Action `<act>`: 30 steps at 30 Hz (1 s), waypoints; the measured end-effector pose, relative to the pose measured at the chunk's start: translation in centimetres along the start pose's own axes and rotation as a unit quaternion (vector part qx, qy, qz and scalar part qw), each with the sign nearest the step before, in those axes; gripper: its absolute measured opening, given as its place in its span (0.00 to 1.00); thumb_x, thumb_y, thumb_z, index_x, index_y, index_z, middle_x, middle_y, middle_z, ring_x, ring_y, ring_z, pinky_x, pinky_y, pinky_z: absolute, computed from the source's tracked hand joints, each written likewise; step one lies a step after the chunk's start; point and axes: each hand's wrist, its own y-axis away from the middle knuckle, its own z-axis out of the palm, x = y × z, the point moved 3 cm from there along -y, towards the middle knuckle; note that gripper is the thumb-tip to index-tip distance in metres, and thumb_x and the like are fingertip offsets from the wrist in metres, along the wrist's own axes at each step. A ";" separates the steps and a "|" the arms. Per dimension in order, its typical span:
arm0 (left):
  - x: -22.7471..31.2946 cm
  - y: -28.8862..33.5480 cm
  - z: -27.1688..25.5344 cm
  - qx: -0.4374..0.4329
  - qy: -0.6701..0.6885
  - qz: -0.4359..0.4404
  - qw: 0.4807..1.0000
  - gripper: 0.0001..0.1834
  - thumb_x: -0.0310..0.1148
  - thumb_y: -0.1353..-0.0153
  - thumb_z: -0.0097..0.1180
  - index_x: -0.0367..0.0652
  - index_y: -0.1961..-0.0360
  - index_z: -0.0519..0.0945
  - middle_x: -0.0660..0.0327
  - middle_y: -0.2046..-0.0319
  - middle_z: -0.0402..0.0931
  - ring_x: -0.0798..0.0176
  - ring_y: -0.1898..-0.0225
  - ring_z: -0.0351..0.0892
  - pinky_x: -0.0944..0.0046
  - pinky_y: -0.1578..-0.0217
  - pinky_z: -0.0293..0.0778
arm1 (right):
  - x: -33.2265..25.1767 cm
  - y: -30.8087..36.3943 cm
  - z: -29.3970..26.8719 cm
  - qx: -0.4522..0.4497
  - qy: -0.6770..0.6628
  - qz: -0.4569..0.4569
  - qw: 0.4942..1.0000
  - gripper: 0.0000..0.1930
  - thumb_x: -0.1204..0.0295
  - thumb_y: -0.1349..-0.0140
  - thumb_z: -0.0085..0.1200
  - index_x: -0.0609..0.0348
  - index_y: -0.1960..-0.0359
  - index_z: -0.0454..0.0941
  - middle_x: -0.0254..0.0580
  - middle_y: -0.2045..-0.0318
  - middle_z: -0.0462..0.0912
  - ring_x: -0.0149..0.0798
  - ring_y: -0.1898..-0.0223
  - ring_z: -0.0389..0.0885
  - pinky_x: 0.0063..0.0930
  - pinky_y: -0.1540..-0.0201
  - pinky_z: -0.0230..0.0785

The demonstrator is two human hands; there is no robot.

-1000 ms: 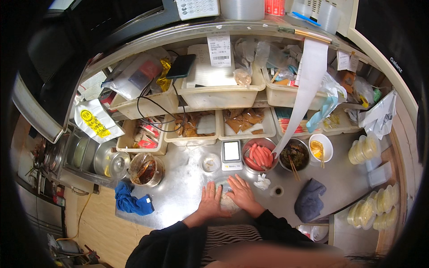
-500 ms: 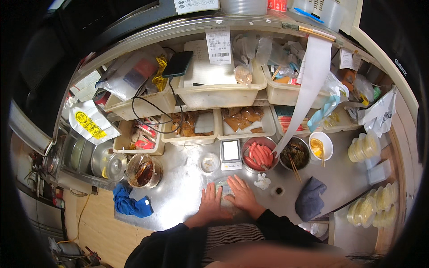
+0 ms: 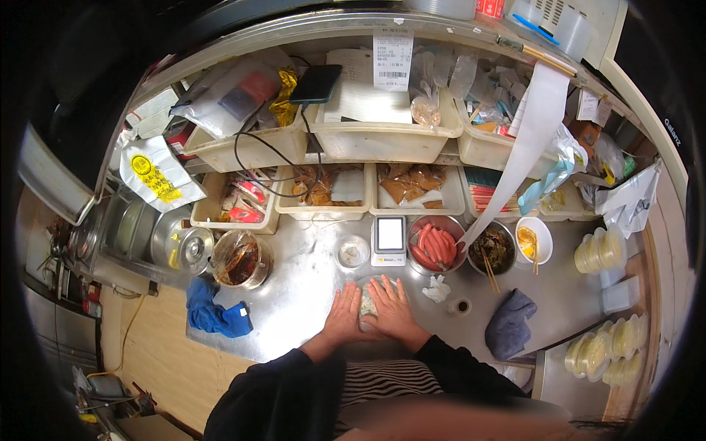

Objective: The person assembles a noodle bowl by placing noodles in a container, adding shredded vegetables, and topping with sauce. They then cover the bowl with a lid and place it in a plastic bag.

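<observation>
A round, clear container (image 3: pixel 367 304) with pale food in it sits on the metal worktop in front of me. My left hand (image 3: pixel 343 317) lies along its left side, fingers stretched out and pointing away from me. On top and toward its right side rests my right hand (image 3: pixel 393 309), palm down with the fingers spread. Both hands cover much of the container, so I cannot tell whether it has a lid. Just beyond my fingertips stands a white digital scale (image 3: pixel 388 240). A small clear tub (image 3: pixel 352 252) is left of the scale.
Right of the scale are a bowl of red sausages (image 3: pixel 435 245), a bowl of dark food (image 3: pixel 491 248) with chopsticks and a white bowl (image 3: pixel 542 234). A sauce jar (image 3: pixel 240 261) and blue cloth (image 3: pixel 215 312) lie left; a grey cloth (image 3: pixel 511 325) lies right.
The view has shifted, so the shelves and worktop sit slightly differently. My right hand has moved left and a little forward over the container, closer to my left hand.
</observation>
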 end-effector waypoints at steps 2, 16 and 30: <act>-0.3 0.1 0.4 0.040 0.032 0.027 0.998 0.66 0.60 0.68 0.70 0.22 0.39 0.51 0.32 0.37 0.49 0.36 0.34 0.46 0.44 0.35 0.43 | 0.2 0.1 0.3 -0.007 -0.004 0.009 1.000 0.43 0.45 0.50 0.54 0.63 0.38 0.60 0.45 0.35 0.58 0.48 0.32 0.48 0.55 0.32 0.34; -3.4 0.9 -4.3 0.196 0.046 -0.032 0.979 0.44 0.50 0.51 0.62 0.28 0.42 0.61 0.44 0.41 0.61 0.43 0.39 0.59 0.45 0.38 0.50 | 1.2 0.2 -1.6 0.124 -0.201 0.042 0.971 0.32 0.64 0.46 0.55 0.67 0.41 0.62 0.55 0.40 0.63 0.55 0.38 0.59 0.48 0.36 0.47; -44.2 -10.2 -36.9 0.317 -0.357 -0.305 0.824 0.22 0.44 0.37 0.42 0.50 0.44 0.71 0.58 0.50 0.73 0.57 0.64 0.77 0.51 0.67 0.73 | 3.4 10.0 -3.3 0.253 -0.040 0.203 0.945 0.18 0.72 0.48 0.56 0.63 0.55 0.71 0.52 0.56 0.75 0.52 0.52 0.72 0.41 0.50 0.65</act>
